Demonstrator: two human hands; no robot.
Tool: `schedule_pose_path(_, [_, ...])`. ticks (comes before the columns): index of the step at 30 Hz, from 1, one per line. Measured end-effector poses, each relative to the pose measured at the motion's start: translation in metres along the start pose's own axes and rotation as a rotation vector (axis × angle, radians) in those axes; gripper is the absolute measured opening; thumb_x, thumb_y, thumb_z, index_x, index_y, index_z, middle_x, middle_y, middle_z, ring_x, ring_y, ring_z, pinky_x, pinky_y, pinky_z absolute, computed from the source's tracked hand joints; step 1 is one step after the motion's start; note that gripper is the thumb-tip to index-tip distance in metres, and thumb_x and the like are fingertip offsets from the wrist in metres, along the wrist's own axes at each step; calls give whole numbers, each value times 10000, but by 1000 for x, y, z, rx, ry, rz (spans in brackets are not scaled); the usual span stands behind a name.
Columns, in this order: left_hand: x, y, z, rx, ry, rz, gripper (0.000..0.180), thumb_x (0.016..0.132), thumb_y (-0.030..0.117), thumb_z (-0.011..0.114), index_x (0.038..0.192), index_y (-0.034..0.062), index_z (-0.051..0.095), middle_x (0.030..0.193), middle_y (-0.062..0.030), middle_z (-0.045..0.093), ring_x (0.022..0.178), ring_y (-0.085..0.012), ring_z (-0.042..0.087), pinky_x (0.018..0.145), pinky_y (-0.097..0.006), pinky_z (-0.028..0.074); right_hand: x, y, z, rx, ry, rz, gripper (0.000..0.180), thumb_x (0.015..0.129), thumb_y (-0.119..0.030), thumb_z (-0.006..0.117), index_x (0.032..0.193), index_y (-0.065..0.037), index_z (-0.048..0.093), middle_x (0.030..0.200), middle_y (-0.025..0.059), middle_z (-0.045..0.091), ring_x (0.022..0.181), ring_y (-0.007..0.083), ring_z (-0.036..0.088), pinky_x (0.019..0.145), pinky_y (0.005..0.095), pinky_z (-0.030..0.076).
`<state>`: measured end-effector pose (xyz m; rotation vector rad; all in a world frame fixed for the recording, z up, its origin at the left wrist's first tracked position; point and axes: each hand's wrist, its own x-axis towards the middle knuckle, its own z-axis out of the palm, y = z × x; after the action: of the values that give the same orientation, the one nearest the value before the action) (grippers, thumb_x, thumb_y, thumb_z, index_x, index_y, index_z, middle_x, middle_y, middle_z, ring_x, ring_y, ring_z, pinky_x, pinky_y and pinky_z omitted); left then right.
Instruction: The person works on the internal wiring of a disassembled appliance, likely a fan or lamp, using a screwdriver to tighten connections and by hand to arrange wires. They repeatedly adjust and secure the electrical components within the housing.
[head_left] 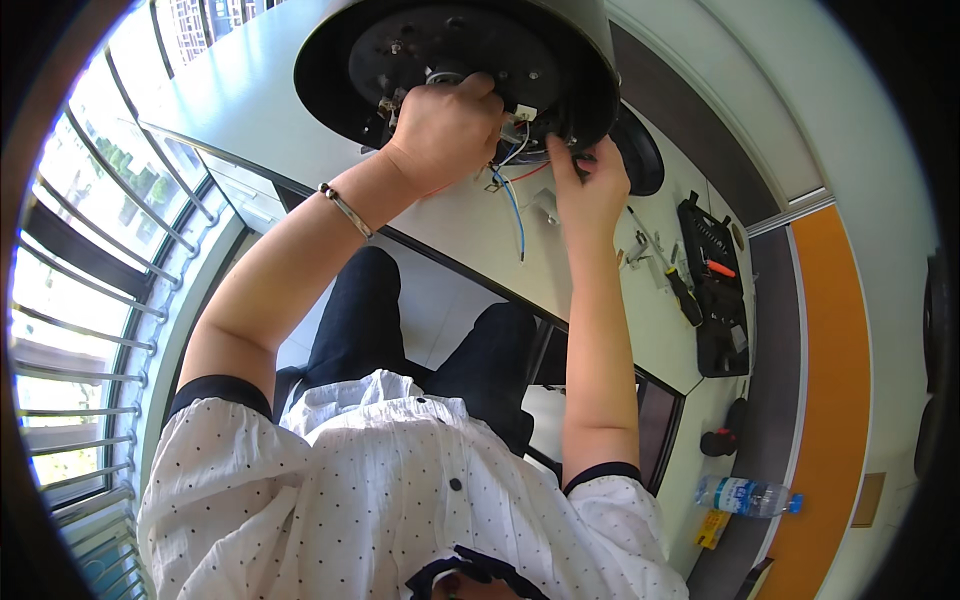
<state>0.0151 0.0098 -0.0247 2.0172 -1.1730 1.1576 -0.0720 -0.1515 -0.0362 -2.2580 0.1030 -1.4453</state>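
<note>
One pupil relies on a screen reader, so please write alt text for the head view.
A person's left hand and right hand are at the open end of a dark, round-rimmed appliance, with a blue wire trailing out. On the pale table, to the right, lie a screwdriver and an open black tool case.

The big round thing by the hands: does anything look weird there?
Yes: a thin blue insulated wire trails from the grey cylindrical appliance with the black base, its lower end joined to nothing visible. That looks loose.
</note>
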Motion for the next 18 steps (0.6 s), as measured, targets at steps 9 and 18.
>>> schedule_pose_path(9, [-4,-14,-4,-27,61,39,171,719,184,698,629,78,599,741,-15,563,528,-214,561,464,-300,459,-1,-14,2,-52,-20,182,149,800,-169,643,799,-22,619,635,73,614,552,234,598,558,331,467])
schedule_pose_path(18, [-9,-18,-5,-38,84,53,161,721,198,689,632,87,612,742,-8,550,521,-195,551,452,-294,446,-11,-62,-23,-298,-36,45,166,806,-192,657,774,-31,629,620,53,602,515,217,574,486,332,438])
